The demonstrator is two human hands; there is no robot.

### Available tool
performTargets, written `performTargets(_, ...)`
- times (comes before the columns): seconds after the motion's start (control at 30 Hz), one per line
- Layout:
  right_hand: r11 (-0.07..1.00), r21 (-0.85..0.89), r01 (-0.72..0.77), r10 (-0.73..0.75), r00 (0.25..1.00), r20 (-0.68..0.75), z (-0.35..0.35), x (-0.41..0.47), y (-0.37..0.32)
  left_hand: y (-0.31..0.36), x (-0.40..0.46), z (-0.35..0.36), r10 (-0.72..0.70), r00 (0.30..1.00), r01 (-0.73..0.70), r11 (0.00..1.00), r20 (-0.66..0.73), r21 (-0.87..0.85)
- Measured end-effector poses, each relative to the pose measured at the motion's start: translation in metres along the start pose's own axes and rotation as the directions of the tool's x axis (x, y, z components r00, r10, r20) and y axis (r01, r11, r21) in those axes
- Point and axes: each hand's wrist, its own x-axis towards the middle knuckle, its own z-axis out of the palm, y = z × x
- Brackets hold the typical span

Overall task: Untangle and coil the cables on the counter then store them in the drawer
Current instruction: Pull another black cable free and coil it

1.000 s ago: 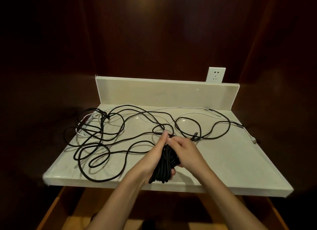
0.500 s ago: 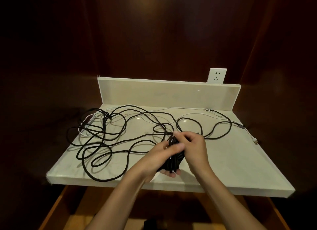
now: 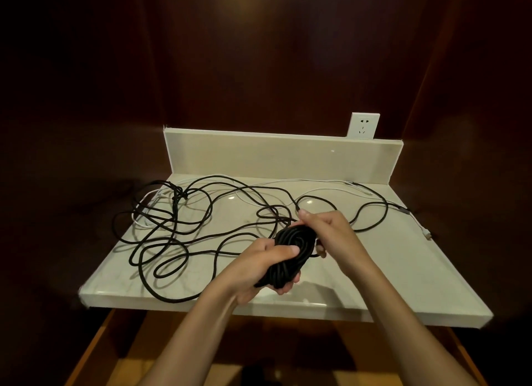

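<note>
1. The left hand [image 3: 260, 266] is clamped round a thick coil of black cable [image 3: 290, 251], thumb across the top strands and fingers curled beneath, holding it just above the near part of the counter [image 3: 388, 273].
2. The right hand [image 3: 331, 233] sits just beyond and to the right of the left hand, touching the coil's far end; its fingers are curled and pinch the running black strand where it meets the coil.
3. The step in hand looks like winding: one black cable is partly coiled, while the loose black cable [image 3: 172, 236] sprawls in loops well to the left of the left hand and arcs away beyond the right hand.
4. A thin white cable [image 3: 325, 181] lies beyond both hands along the back of the counter, threaded among the black loops at the far left, uncoiled.
5. Next, the right hand probably needs to draw in more slack and lay another turn onto the coil; the knotted cluster far to the left may snag and need freeing first.
6. The wooden drawer [image 3: 95, 354] stands open below the counter's near edge, beneath both forearms; nothing stored in it can be made out.
</note>
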Motion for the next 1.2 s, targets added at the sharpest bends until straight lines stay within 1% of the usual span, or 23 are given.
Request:
performTargets(0.03, 0.999, 0.02, 0.038, -0.038, 0.999, 0.008, -0.007, 0.001, -0.001, 0.0, -0.001, -0.002, 0.007, 1.0, -0.007, 1.0, 0.005, 0.003)
performTargets(0.13, 0.987, 0.102, 0.124, -0.137, 0.981, 0.134, -0.024, 0.005, -0.002, 0.002, -0.006, -0.008, 0.037, 0.998, -0.035, 0.999, 0.045, -0.037)
performTargets(0.2, 0.983, 0.133, 0.128, -0.151, 0.973, 0.173, -0.029, 0.009, 0.001, 0.003, -0.008, -0.011, 0.107, 0.99, -0.104, 0.994, 0.089, -0.035)
performTargets(0.27, 0.978, 0.185, 0.099, -0.132, 0.976, 0.175, -0.028, 0.012, 0.002, 0.003, -0.007, -0.011, 0.184, 0.977, -0.181, 0.983, 0.107, -0.038)
performTargets(0.3, 0.975, 0.203, 0.091, -0.122, 0.982, 0.144, -0.025, 0.012, 0.0, 0.003, -0.006, -0.01, 0.204, 0.975, -0.201, 0.978, 0.084, -0.047)
performTargets(0.37, 0.973, 0.204, 0.105, -0.124, 0.989, 0.082, -0.013, 0.009, -0.006, 0.004, -0.004, -0.008, 0.222, 0.975, -0.222, 0.974, -0.016, -0.041)
performTargets(0.4, 0.978, 0.176, 0.115, -0.13, 0.988, 0.079, -0.006, 0.007, -0.01, 0.005, -0.002, -0.007, 0.225, 0.972, -0.226, 0.974, -0.068, -0.018)
performTargets(0.47, 0.989, 0.104, 0.101, -0.111, 0.99, 0.091, 0.007, 0.002, -0.013, 0.007, 0.0, -0.007, 0.233, 0.967, -0.23, 0.972, -0.101, 0.042)
performTargets(0.57, 0.997, -0.001, 0.075, -0.075, 0.997, 0.028, 0.017, 0.001, -0.014, 0.01, -0.002, -0.008, 0.208, 0.974, -0.202, 0.976, -0.084, 0.082)
performTargets(0.67, 0.989, -0.056, 0.138, -0.136, 0.99, 0.037, 0.021, -0.001, -0.015, 0.008, -0.004, -0.008, 0.13, 0.989, -0.13, 0.992, -0.066, 0.009)
performTargets(0.73, 0.984, -0.022, 0.176, -0.175, 0.983, 0.048, 0.023, -0.002, -0.012, 0.006, -0.004, -0.007, 0.087, 0.994, -0.092, 0.993, -0.071, -0.073)
performTargets(0.8, 0.986, 0.019, 0.168, -0.169, 0.984, 0.051, 0.025, -0.003, -0.01, 0.007, -0.004, -0.006, 0.053, 0.997, -0.06, 0.989, -0.055, -0.132)
performTargets(0.87, 0.992, 0.057, 0.108, -0.112, 0.992, 0.061, 0.027, -0.005, -0.008, 0.009, -0.005, -0.004, 0.02, 0.999, -0.026, 0.987, -0.037, -0.158)
performTargets(0.93, 0.995, 0.086, 0.054, -0.062, 0.994, 0.088, 0.029, -0.008, -0.007, 0.008, -0.006, -0.002, -0.01, 0.999, 0.003, 0.989, -0.052, -0.147)
performTargets(1.1, 0.997, 0.062, 0.056, -0.061, 0.994, 0.086, 0.02, -0.005, -0.012, 0.005, -0.004, -0.001, 0.03, 0.996, -0.04, 0.993, -0.087, -0.107)
performTargets(1.2, 0.992, 0.087, 0.095, -0.104, 0.989, 0.105, 0.005, 0.0, -0.019, 0.003, -0.008, -0.004, 0.073, 0.991, -0.081, 0.994, -0.108, -0.069)
